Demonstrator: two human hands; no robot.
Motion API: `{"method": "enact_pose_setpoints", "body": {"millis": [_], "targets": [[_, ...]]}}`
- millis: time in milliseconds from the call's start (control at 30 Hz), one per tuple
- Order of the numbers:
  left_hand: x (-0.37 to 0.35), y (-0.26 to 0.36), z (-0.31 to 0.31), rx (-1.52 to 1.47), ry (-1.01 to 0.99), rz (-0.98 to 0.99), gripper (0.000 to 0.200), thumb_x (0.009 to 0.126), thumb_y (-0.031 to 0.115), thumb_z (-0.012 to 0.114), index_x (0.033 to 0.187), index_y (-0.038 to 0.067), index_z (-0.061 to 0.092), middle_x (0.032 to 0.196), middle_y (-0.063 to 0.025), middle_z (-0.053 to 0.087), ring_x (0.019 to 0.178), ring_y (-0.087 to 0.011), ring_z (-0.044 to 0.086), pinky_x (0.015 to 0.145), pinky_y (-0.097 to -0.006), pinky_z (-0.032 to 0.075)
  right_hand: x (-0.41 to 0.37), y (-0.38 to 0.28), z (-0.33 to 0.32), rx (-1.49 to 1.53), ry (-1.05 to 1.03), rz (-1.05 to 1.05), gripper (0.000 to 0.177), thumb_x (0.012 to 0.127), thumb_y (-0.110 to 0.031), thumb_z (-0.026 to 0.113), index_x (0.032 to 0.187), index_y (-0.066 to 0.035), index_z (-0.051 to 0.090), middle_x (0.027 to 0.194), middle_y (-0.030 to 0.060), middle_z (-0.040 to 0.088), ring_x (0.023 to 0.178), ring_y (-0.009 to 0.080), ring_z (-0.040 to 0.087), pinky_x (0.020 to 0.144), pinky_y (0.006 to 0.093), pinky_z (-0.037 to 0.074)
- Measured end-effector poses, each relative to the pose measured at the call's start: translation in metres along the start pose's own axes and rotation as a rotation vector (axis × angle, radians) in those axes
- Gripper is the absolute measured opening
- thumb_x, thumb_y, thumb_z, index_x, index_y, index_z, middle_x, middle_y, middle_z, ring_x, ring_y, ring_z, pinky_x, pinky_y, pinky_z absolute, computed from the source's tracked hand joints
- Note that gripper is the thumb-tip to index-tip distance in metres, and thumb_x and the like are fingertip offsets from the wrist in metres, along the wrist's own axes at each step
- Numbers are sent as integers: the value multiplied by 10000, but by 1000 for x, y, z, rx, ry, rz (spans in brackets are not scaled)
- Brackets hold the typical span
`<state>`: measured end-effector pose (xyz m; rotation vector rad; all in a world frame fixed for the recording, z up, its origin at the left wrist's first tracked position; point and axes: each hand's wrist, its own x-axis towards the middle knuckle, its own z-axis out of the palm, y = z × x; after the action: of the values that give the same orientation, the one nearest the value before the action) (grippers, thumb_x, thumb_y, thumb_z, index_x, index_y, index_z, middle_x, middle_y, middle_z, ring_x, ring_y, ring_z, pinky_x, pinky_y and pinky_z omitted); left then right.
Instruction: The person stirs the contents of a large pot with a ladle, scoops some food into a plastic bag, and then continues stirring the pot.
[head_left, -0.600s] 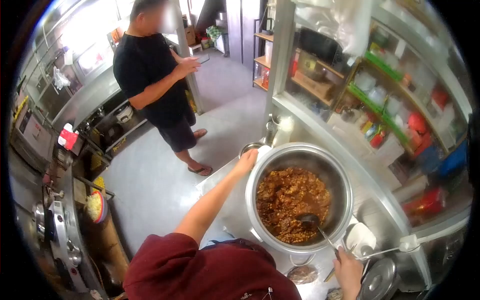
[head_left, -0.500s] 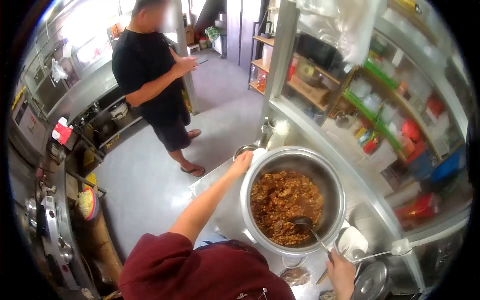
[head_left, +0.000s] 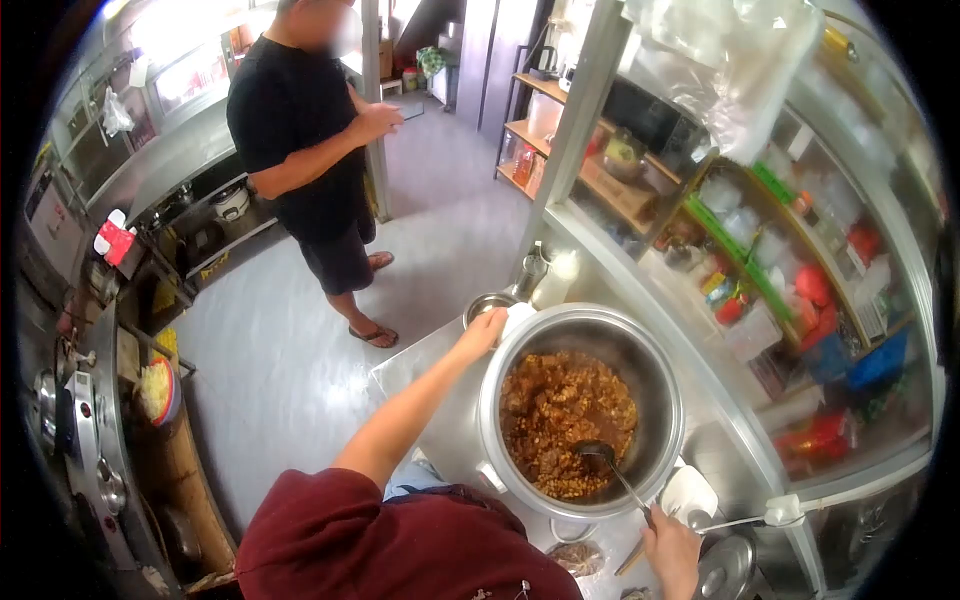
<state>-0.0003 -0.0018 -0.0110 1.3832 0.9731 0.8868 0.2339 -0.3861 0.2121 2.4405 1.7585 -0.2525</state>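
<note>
A large metal pot (head_left: 668, 440) holds brown stew with yellowish pieces (head_left: 560, 400). My right hand (head_left: 670, 548), at the lower right of the pot, is closed round the handle of a ladle (head_left: 625, 482). The ladle's dark bowl rests in the stew. On the upper left of the pot, my left hand (head_left: 484, 334) is closed on a white cloth (head_left: 517, 320) against the rim. Beside that hand is a metal bowl (head_left: 485, 306), with a whitish bottle (head_left: 556, 280) behind it.
A person in black (head_left: 300, 150) stands across the floor holding a phone. Shelves with bags and boxes (head_left: 740, 240) are behind a metal frame at the right. A stove (head_left: 88, 450) and a basin of pale shreds (head_left: 160, 390) are on the left. A round lid (head_left: 725, 568) lies lower right.
The view has shifted slightly. The ladle's bowl sits a little farther left in the pot, and my right hand has moved slightly left and down. My left hand stays by the rim.
</note>
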Motion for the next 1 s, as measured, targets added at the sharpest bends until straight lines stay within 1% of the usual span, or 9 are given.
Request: {"method": "enact_pose_setpoints", "body": {"millis": [167,267,367,400,500,600,700,767,1000], "targets": [[-2,9,-1,-1,0,-25,426,946,402,397,1149,52,533,874,16,541,741,-80,476,619,-235,422,6,-6,-7,-4,-10,0,375,748,-189,635,1103,-80,581,776,143,636,735,323,611,661,425,463],[-1,6,0,25,64,86,421,942,372,404,1077,2,550,851,-53,578,767,-130,535,714,-283,452,8,-7,-7,50,24,-25,363,749,-180,632,1090,-64,584,770,149,634,728,325,611,659,429,460],[0,9,-1,3,5,-82,429,944,371,402,1108,1,543,902,-69,593,825,-145,541,772,-291,437,8,-14,-14,0,-9,-14,347,759,-175,618,1082,-53,588,759,154,631,719,328,610,659,431,459],[1,5,0,-1,20,14,439,944,375,398,1136,4,535,941,-79,593,855,-155,541,798,-296,429,8,-16,-14,-16,-14,-7,346,763,-177,613,1085,-55,585,758,158,630,716,330,610,660,432,459],[3,-1,-2,29,19,8,444,947,394,396,1200,47,509,919,-5,552,776,-92,493,659,-251,434,11,-22,-16,-62,-32,7,343,774,-186,598,1093,-61,576,754,168,626,707,336,609,658,433,459],[-1,5,-1,7,25,-11,456,945,402,399,1210,47,503,950,-11,559,790,-95,496,670,-248,437,14,-30,-25,-118,-68,7,343,784,-196,589,1098,-62,564,743,176,622,691,348,607,649,433,460],[-5,16,0,-17,21,-18,436,945,345,388,1168,-4,525,1033,-126,594,976,-194,540,877,-314,406,15,-39,-31,-185,-60,-37,346,792,-193,580,1101,-39,548,722,179,613,658,356,602,634,432,460],[-1,11,-2,-17,12,-7,438,944,344,389,1174,-4,522,1064,-135,589,1002,-203,537,894,-317,399,16,-40,-28,-227,-24,-105,351,798,-186,570,1097,-5,540,703,177,606,631,357,597,623,432,458],[-1,5,-1,59,34,-32,484,941,396,396,1210,9,505,1102,-107,580,1008,-193,527,894,-312,397,36,-41,-28,-471,-90,-315,485,689,-23,560,1150,114,498,643,147,598,586,216,604,490,309,480]]}}
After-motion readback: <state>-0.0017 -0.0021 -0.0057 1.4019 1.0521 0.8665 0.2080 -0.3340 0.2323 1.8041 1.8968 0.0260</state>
